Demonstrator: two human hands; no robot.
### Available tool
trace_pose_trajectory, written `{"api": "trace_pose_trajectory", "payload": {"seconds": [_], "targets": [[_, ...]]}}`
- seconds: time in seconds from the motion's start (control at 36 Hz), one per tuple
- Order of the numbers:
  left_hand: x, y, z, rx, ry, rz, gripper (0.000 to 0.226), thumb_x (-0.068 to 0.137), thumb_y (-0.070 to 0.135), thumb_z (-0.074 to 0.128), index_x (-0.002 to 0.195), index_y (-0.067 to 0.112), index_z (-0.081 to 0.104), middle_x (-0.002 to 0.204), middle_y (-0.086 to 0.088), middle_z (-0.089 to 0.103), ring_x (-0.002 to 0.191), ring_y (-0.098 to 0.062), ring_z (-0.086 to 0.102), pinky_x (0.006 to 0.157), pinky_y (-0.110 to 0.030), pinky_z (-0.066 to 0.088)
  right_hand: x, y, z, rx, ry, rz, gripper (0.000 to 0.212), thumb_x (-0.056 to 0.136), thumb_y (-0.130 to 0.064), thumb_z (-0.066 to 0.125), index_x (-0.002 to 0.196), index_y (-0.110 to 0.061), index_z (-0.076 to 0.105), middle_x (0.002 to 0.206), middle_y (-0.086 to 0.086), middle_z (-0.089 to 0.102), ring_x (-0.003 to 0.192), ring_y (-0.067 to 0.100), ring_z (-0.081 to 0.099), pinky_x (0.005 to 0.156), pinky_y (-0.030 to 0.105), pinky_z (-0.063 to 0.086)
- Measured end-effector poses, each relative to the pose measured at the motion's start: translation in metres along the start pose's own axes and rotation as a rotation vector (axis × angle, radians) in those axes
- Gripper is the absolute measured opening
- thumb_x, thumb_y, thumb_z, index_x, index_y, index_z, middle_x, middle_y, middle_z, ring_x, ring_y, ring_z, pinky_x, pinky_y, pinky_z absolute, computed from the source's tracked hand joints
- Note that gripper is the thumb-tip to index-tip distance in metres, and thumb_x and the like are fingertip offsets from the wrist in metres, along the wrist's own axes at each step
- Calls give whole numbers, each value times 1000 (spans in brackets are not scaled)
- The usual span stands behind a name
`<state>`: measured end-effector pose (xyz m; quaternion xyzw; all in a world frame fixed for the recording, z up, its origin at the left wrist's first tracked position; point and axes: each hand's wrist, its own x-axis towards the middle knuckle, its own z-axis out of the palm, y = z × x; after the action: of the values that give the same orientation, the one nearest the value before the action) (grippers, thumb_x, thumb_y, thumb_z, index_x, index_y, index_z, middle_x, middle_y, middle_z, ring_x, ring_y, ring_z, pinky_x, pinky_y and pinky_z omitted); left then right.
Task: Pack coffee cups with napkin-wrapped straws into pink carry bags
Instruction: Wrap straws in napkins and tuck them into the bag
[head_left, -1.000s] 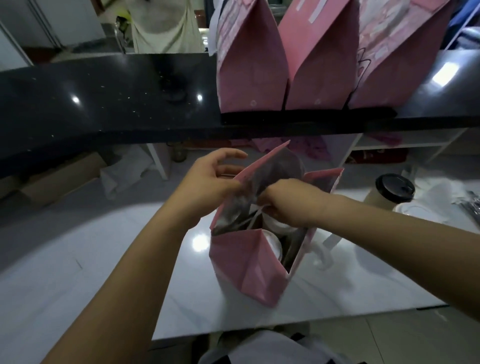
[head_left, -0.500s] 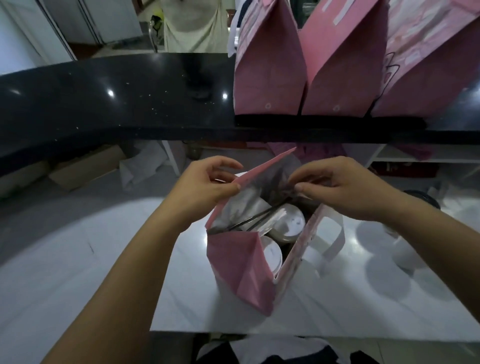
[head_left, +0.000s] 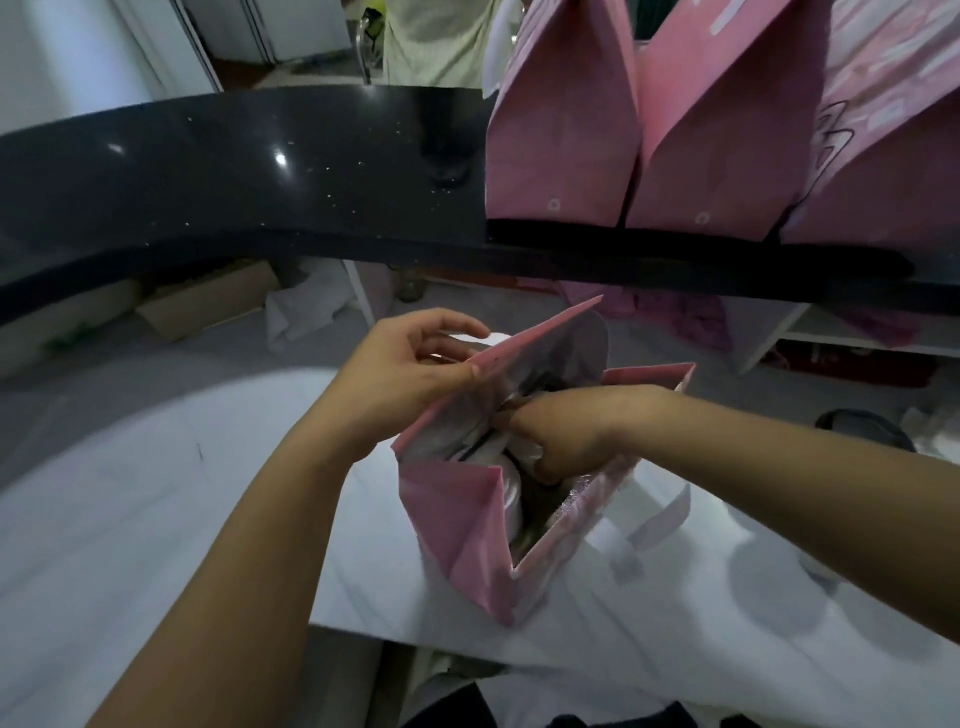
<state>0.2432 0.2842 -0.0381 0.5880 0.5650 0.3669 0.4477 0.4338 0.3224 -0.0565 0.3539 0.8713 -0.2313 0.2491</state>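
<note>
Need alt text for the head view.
The left hand pinches the rim of the open pink bag while the right hand reaches inside among lidded cups. Three more pink bags stand on the black counter.

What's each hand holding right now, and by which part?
The left hand pinches the pink bag by the top edge of its side panel. The right hand is down inside the bag; what it grips, if anything, is hidden.

Nothing legible (the white marks (head_left: 726, 21) on the pink bags (head_left: 722, 156) blur out).
</note>
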Motion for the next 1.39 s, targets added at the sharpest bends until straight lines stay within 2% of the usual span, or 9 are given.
{"api": "trace_pose_trajectory", "payload": {"seconds": [0.19,0.33,0.5,0.69,0.92,1.06,1.25,1.31,1.39], "targets": [[-2,0,2,2,33,-17,25,86,20,78,104,36,72,92,12,76,90,-8,73,74,-29,63,5,1,0,-13,1,-14,56,91,-16,52,145,-25,43,144,3,50,108,26,59,88,41,54],[-4,1,3,11,48,-20,28,87,15,77,102,38,72,89,15,75,89,-4,72,69,-24,61,4,8,3,24,68,-54,69,93,-15,51,155,-33,26,156,-1,35,93,14,51,59,16,37],[-5,2,2,12,58,-18,29,87,12,76,103,36,72,91,11,76,89,-10,73,71,-25,61,-1,11,15,30,142,-105,64,93,-17,55,150,-37,35,158,-7,33,131,23,47,105,40,45],[-5,7,5,33,19,-20,30,87,10,75,105,34,71,94,10,75,91,-10,72,73,-25,62,-4,11,18,45,70,-82,72,92,-15,54,151,-47,28,163,-21,14,142,22,35,114,39,36],[-5,7,4,42,-21,6,21,86,24,77,103,35,71,95,14,75,93,-3,71,75,-21,61,-12,12,13,172,97,-53,53,93,-15,50,142,-36,49,145,-12,51,121,16,55,101,34,48],[-21,2,-2,26,78,39,23,83,41,72,106,39,71,99,19,75,98,-1,70,77,-13,56,-53,16,1,332,391,-144,36,93,-12,57,125,-27,66,118,-24,63,102,-9,56,84,5,41],[-92,-47,5,4,454,114,41,92,-8,62,103,30,73,103,12,75,101,-10,70,86,-16,55,-113,62,33,842,1180,-137,19,89,-11,60,94,-22,75,92,-6,75,89,10,70,81,17,52],[-114,-64,13,-55,425,51,64,84,-21,60,114,36,69,119,11,71,113,-11,66,91,-19,54,-111,85,52,992,1228,-44,34,87,-2,55,103,-26,73,107,-2,73,106,17,66,93,26,50],[-139,-83,26,-100,207,-80,98,70,11,79,143,59,33,151,29,39,140,2,39,105,-28,43,-92,110,79,1311,1033,-10,64,78,12,47,122,-32,63,134,-2,61,131,22,52,102,39,42]]}}
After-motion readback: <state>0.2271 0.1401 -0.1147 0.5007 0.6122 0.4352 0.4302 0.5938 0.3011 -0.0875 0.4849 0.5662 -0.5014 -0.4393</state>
